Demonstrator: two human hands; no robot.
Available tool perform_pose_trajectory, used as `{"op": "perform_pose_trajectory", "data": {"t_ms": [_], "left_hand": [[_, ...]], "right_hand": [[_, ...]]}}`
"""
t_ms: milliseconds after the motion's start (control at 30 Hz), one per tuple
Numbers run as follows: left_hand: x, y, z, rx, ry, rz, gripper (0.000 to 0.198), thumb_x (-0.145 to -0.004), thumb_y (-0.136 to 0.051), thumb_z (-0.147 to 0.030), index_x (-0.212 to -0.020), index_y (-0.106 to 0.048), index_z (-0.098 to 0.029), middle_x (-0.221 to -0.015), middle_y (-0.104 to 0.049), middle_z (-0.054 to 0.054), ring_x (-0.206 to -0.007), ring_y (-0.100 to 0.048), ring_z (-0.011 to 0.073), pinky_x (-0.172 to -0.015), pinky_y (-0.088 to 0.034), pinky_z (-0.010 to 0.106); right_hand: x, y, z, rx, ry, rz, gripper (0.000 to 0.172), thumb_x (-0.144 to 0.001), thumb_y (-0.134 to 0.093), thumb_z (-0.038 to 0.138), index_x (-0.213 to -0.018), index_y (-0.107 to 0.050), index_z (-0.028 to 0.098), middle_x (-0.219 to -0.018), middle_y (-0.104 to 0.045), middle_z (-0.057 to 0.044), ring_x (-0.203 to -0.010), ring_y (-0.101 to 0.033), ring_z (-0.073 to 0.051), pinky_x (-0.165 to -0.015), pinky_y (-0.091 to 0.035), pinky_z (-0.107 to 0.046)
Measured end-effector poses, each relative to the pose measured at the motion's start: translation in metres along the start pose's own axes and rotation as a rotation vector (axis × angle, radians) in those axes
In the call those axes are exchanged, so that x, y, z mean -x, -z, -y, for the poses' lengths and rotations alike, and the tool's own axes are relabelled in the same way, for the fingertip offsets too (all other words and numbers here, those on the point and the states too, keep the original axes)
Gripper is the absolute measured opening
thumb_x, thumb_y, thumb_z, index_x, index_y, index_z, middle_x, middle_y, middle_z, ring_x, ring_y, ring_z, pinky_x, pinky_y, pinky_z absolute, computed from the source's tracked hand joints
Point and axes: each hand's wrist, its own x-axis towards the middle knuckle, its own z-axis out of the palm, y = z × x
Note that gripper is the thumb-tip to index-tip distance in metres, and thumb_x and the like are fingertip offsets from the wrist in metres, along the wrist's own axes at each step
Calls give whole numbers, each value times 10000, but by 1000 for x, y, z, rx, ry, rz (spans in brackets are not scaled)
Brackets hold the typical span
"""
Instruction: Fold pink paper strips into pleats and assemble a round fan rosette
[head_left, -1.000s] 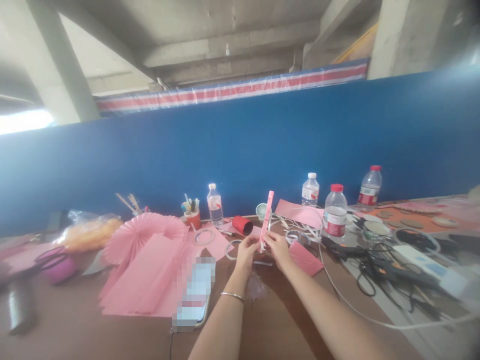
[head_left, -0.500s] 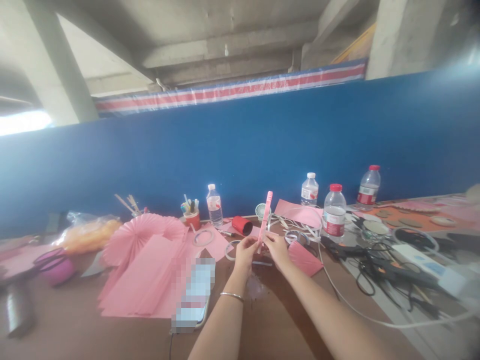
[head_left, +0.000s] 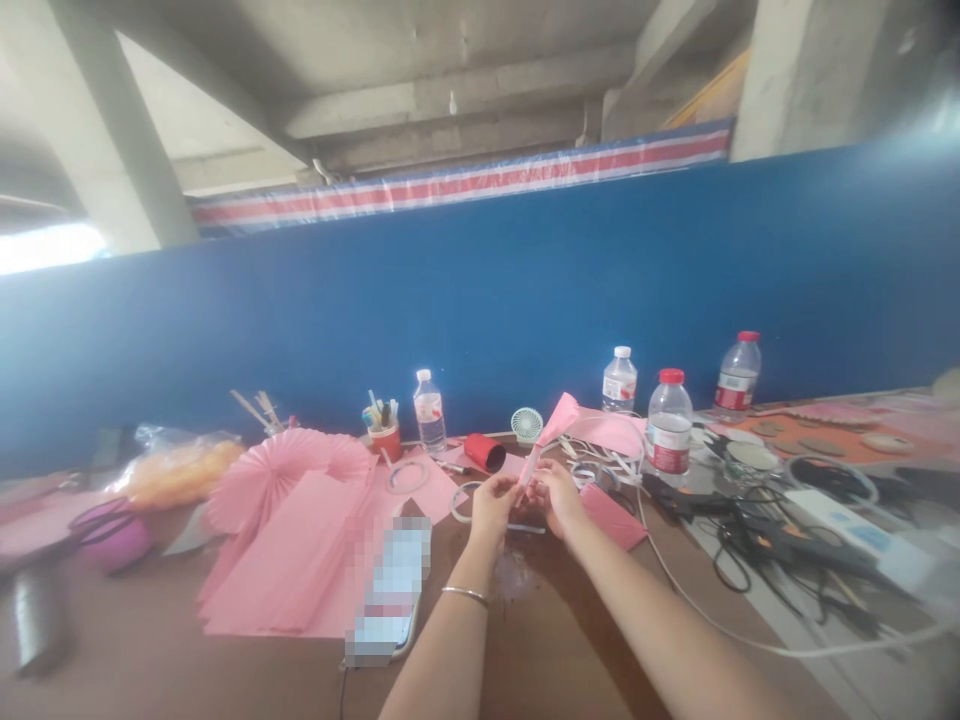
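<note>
A pleated strip of pink paper (head_left: pixel 558 420) stands up between my hands over the middle of the table, its upper end spread out and leaning right. My left hand (head_left: pixel 495 505) is closed on its lower end. Beside it, my right hand (head_left: pixel 558 492) has its fingers curled against the same paper near the bottom. The fingertips of both hands partly hide the lower end. Just behind are a small white fan (head_left: pixel 526 426) and a red cylinder (head_left: pixel 486 453) lying on its side. A pink paper piece (head_left: pixel 613 518) lies right of my right hand.
Pink sheets (head_left: pixel 277 560) and pleated paper rosettes (head_left: pixel 300 457) cover the left side, with a phone (head_left: pixel 388 590) on their edge. Several bottles, one a red-capped bottle (head_left: pixel 670 425), stand along the blue wall (head_left: pixel 480 290). Cables and a black glue gun (head_left: pixel 795 535) clutter the right.
The paper was a narrow upright strip; its upper end has now spread and tipped to the right. My right fingers have curled in closer to it.
</note>
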Motion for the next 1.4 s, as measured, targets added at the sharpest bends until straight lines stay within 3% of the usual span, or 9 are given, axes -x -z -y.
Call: {"op": "perform_pose_trajectory", "data": {"t_ms": [133,233,367,600,800,1133,1400], "left_hand": [[-1,1,0,6,9,-48,275,-590,-667,-320,-774,-594,-129,-659,-603,31,-550,-562,119,-522,-476,245],[-1,1,-1,-2,14,-112,294,-568,-681,-333,-770,-601,-134,-663,-607,34,-527,-556,115,-497,-465,230],[0,1,-2,11,3,-110,317,-572,-678,-351,-795,-597,-140,-662,-606,34,-531,-563,121,-489,-459,230],[1,-1,-6,22,17,-156,368,-557,-682,-395,-788,-600,-120,-604,-584,28,-521,-552,118,-488,-454,228],[4,-1,-13,11,8,-126,339,-559,-688,-350,-784,-596,-115,-640,-580,26,-544,-552,113,-535,-482,252],[0,1,-2,51,-3,-181,278,-578,-676,-286,-789,-581,-131,-663,-585,27,-558,-560,111,-553,-500,270],[1,0,-6,45,9,-212,294,-589,-669,-332,-785,-578,-133,-709,-599,48,-615,-591,143,-574,-509,293]], "right_hand": [[2,-1,4,26,-26,4,210,-544,-599,271,-659,-440,195,-512,-555,34,-466,-572,-148,-392,-419,-217],[3,-1,6,38,7,11,200,-568,-607,316,-663,-496,180,-609,-596,-1,-547,-597,-161,-418,-442,-222],[4,-3,7,193,101,26,241,-587,-626,351,-731,-590,161,-644,-604,-24,-598,-587,-168,-465,-477,-250],[12,-5,11,416,294,235,156,-647,-486,232,-690,-629,186,-774,-621,-27,-643,-582,-173,-559,-495,-295],[9,-3,9,724,505,128,127,-654,-496,207,-667,-622,195,-749,-617,-27,-721,-571,-179,-652,-468,-292],[9,-3,4,761,476,119,116,-686,-517,282,-673,-610,214,-734,-637,-25,-715,-592,-192,-668,-460,-303],[7,-1,0,801,421,116,126,-700,-514,329,-692,-584,225,-757,-645,-22,-699,-593,-201,-666,-436,-309]]}}
